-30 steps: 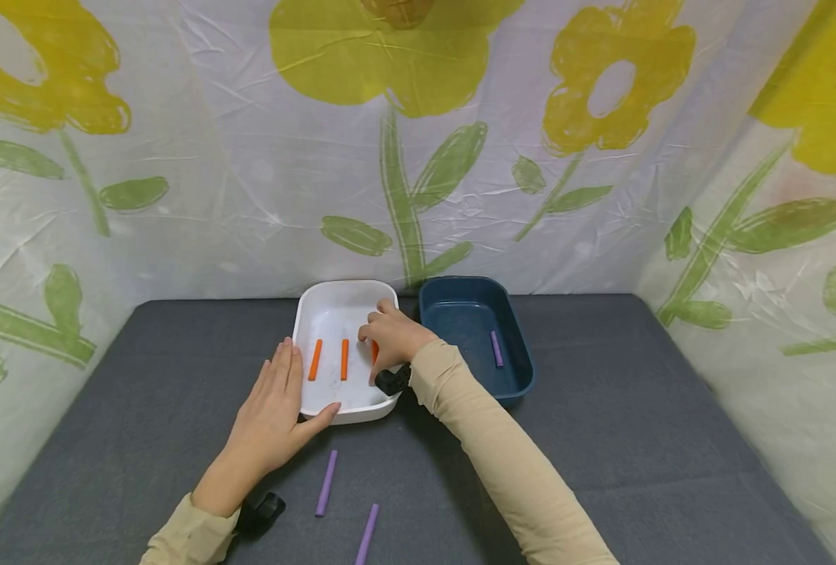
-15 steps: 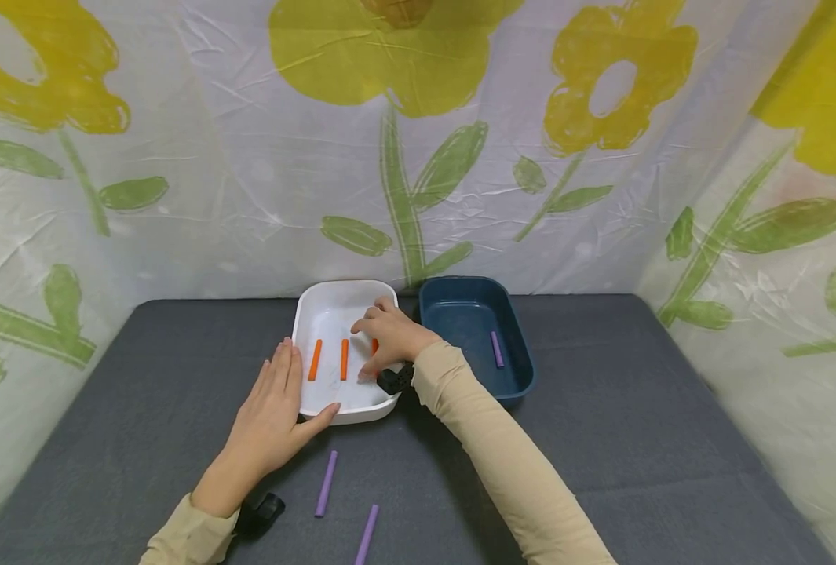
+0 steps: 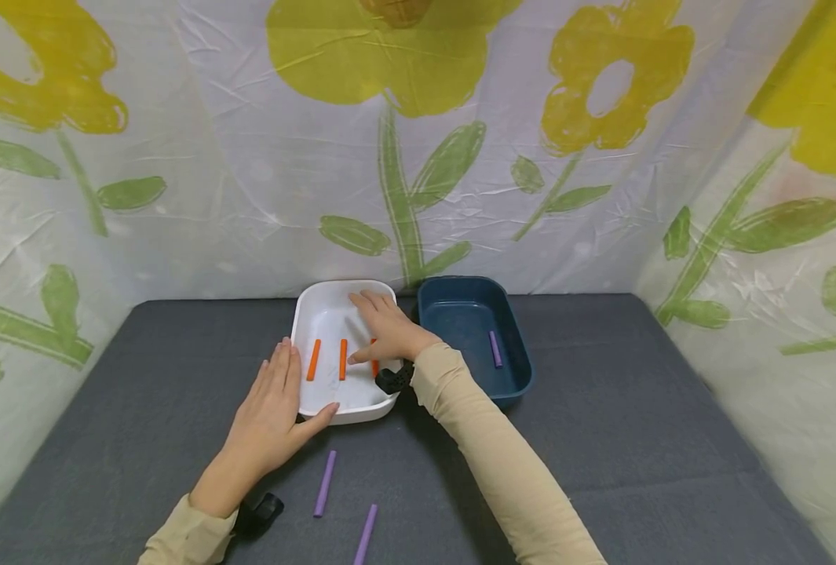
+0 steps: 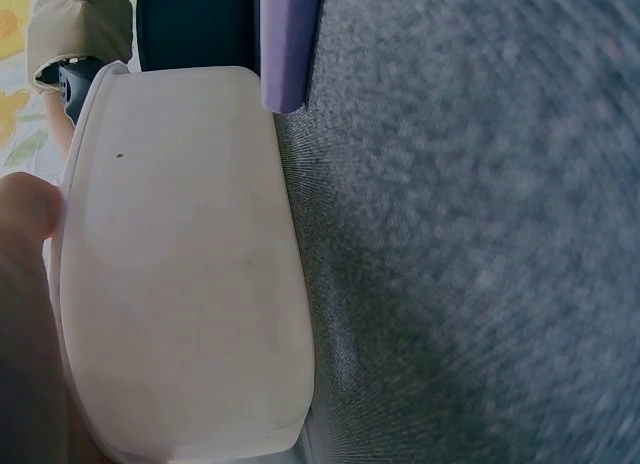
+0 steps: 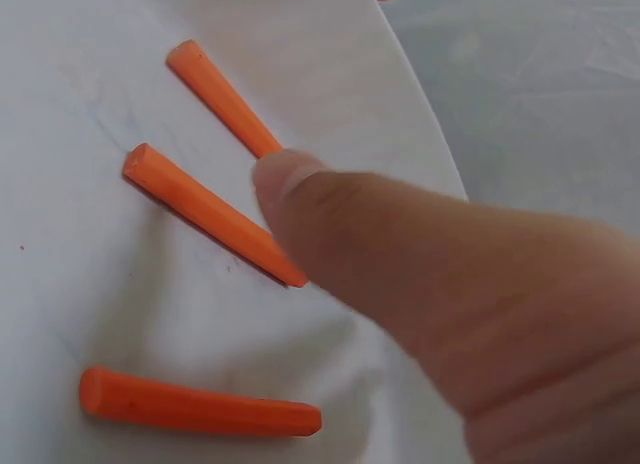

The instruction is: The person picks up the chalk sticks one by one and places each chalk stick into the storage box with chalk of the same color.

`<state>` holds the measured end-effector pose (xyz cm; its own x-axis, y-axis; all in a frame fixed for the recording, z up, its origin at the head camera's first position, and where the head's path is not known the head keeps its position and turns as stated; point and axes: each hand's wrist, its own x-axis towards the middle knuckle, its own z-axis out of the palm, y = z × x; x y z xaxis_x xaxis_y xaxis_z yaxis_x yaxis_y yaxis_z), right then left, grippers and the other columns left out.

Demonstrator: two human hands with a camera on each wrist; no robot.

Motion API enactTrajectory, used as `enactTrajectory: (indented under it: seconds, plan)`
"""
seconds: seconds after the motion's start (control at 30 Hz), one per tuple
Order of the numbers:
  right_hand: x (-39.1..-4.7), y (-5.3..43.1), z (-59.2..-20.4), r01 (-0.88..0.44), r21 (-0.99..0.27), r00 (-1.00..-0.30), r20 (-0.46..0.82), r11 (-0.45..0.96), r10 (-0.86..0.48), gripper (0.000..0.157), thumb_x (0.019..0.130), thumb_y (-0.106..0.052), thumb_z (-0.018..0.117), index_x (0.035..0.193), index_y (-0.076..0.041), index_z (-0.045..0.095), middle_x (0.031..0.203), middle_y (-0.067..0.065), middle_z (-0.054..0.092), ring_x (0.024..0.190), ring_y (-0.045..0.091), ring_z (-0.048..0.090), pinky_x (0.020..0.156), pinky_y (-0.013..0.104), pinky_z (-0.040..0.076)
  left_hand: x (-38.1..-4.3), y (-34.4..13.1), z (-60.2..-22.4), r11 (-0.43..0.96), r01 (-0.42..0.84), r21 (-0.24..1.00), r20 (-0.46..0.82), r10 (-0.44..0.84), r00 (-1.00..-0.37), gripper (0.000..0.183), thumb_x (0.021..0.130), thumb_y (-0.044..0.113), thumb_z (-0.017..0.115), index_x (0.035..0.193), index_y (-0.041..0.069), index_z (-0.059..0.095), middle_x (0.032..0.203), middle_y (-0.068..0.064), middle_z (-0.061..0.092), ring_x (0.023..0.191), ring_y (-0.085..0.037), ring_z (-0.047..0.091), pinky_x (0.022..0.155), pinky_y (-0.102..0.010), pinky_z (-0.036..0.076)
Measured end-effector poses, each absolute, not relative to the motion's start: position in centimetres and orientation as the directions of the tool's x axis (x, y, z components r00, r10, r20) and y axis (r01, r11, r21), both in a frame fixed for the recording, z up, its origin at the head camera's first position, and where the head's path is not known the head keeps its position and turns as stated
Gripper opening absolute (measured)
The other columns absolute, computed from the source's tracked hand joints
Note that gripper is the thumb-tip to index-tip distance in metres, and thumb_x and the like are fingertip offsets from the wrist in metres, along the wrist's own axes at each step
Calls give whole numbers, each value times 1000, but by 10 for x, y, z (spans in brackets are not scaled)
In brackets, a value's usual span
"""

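Three short orange sticks lie apart in the white tray point(image 3: 350, 400): a left one point(image 3: 314, 360), a middle one point(image 3: 343, 359) and a right one point(image 3: 374, 367), partly covered by my right hand point(image 3: 392, 328). That hand hovers over the tray with fingers spread and holds nothing. In the right wrist view its thumb point(image 5: 360, 234) overlaps the ends of two sticks, while one stick point(image 5: 200, 409) shows whole. My left hand point(image 3: 265, 420) rests along the tray's left side, fingers straight, thumb at the near rim. The left wrist view shows the tray's outer wall point(image 4: 190, 264).
A dark blue tray point(image 3: 463, 380) stands right beside the white one and holds a purple stick point(image 3: 495, 349). Two more purple sticks, one farther point(image 3: 324, 483) and one nearer point(image 3: 365, 535), lie on the grey tablecloth point(image 3: 637, 439). A flower-printed curtain point(image 3: 248, 157) hangs behind.
My right hand's fingers have straightened and lifted off the right orange stick, leaving it in the white tray. My left hand has stayed in place.
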<state>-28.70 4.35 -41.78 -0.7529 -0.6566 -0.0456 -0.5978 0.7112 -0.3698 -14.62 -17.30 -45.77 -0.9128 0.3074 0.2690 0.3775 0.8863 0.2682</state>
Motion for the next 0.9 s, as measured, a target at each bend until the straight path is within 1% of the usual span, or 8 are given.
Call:
enactTrajectory:
  seconds: [0.07, 0.2, 0.33, 0.43, 0.5, 0.7, 0.77, 0.9]
  plan:
    - [-288, 44, -420, -593, -403, -755, -22, 697, -655, 106, 84, -41, 79, 160, -9, 12, 164, 15, 11, 150, 30, 12, 121, 42, 17, -147, -173, -459, 886, 379, 268, 270, 309, -912, 102, 94, 60, 55, 151, -15, 15, 160, -31, 10, 149, -41, 13, 120, -51, 14]
    - [-289, 45, -421, -594, -438, -757, 20, 675, -653, 108, 83, -40, 80, 159, -7, 11, 165, 15, 9, 152, 28, 6, 121, 42, 14, -148, -174, -459, 883, 382, 275, 271, 310, -911, 102, 94, 59, 55, 152, -15, 14, 160, -31, 10, 149, -40, 12, 120, -50, 13]
    - [-289, 45, -418, -564, -477, -762, -16, 674, -648, 105, 86, -40, 76, 159, -6, 10, 166, 12, 6, 152, 23, -3, 121, 46, 10, -147, -174, -460, 881, 385, 274, 286, 308, -907, 102, 94, 60, 55, 151, -15, 15, 160, -31, 11, 149, -41, 13, 120, -50, 13]
    - [-290, 44, -416, -523, -528, -768, -48, 669, -639, 100, 89, -39, 74, 159, -6, 12, 166, 9, 7, 152, 21, -4, 121, 46, 11, -147, -174, -461, 879, 391, 274, 299, 308, -903, 102, 94, 60, 56, 151, -16, 17, 159, -32, 12, 148, -41, 14, 120, -50, 13]
    - [-290, 44, -414, -507, -544, -780, -41, 669, -625, 96, 89, -37, 74, 159, -5, 17, 165, 10, 13, 152, 22, 3, 121, 43, 14, -147, -174, -460, 878, 392, 275, 296, 311, -903, 102, 94, 59, 56, 151, -16, 16, 159, -32, 12, 148, -41, 14, 120, -51, 14]
    - [-280, 40, -406, -385, -629, -859, -23, 675, -511, 81, 91, -37, 71, 154, -4, 32, 158, 11, 35, 144, 27, 33, 114, 39, 33, -147, -173, -459, 880, 382, 281, 266, 311, -912, 102, 94, 58, 56, 151, -15, 15, 160, -31, 10, 149, -40, 12, 119, -52, 14]
    - [-274, 39, -403, -340, -654, -880, -31, 676, -473, 77, 93, -37, 69, 154, -5, 34, 156, 10, 38, 142, 28, 37, 112, 40, 36, -147, -174, -458, 881, 379, 285, 258, 310, -915, 102, 95, 58, 55, 151, -16, 14, 160, -31, 9, 149, -41, 12, 120, -52, 13]
    - [-260, 37, -399, -281, -679, -908, -41, 678, -417, 71, 94, -35, 67, 152, -6, 38, 154, 9, 42, 142, 29, 36, 112, 43, 37, -146, -175, -458, 879, 380, 287, 264, 309, -914, 101, 95, 58, 55, 151, -16, 14, 160, -31, 9, 149, -41, 12, 120, -52, 13]
